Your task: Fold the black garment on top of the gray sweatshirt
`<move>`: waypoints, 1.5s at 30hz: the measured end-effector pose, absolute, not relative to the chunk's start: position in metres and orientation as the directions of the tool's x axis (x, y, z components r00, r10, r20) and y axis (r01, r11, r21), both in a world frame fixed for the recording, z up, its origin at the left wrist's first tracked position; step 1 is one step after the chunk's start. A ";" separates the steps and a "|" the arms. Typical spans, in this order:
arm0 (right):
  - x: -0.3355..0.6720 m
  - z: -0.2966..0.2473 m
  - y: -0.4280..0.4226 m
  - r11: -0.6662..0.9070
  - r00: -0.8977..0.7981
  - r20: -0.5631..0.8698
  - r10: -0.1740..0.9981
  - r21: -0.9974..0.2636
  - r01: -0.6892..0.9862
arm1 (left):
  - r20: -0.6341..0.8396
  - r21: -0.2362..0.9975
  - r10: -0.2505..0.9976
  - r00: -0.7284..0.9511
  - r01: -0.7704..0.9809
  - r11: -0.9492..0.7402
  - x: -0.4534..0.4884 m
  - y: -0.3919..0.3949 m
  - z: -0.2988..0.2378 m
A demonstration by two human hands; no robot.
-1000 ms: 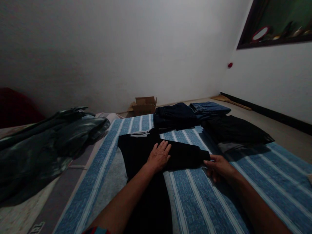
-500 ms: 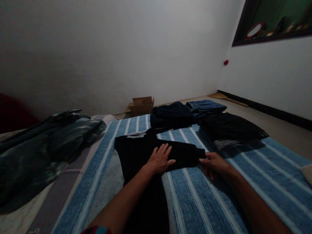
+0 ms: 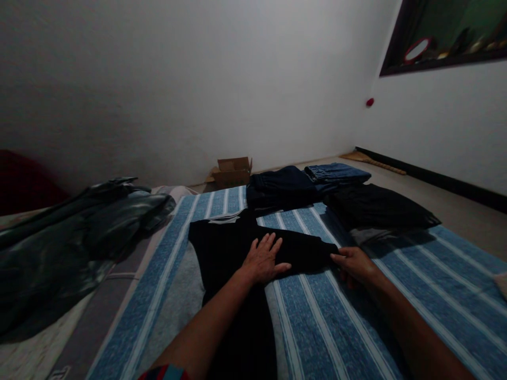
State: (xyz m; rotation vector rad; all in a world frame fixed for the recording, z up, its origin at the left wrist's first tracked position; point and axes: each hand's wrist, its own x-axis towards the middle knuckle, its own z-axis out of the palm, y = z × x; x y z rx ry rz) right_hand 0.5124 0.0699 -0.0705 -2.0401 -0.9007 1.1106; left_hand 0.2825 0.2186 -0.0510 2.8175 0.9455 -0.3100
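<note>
A black and grey long-sleeved top lies spread on a blue-and-white striped sheet, one sleeve stretched out to the right. My left hand rests flat on the black cloth where that sleeve begins, fingers spread. At the far end of the sleeve, my right hand pinches the cuff between thumb and forefinger; its other fingers are curled underneath and partly hidden. My left forearm covers part of the top's body, and the lower end runs out of view.
Folded dark trousers, folded blue jeans and a black folded garment lie along the sheet's far right side. A dark shiny garment is heaped at the left. Beyond the sheet, an open cardboard box stands by the wall.
My right hand has shifted slightly right with the cuff, and the sleeve's end now tapers at the pinch. My left hand stays flat on the top.
</note>
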 end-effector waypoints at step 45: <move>0.509 -0.053 0.193 -0.192 0.133 -0.192 0.972 -0.336 0.922 | -0.191 0.127 0.567 0.801 0.593 -0.795 0.280 0.216 -0.059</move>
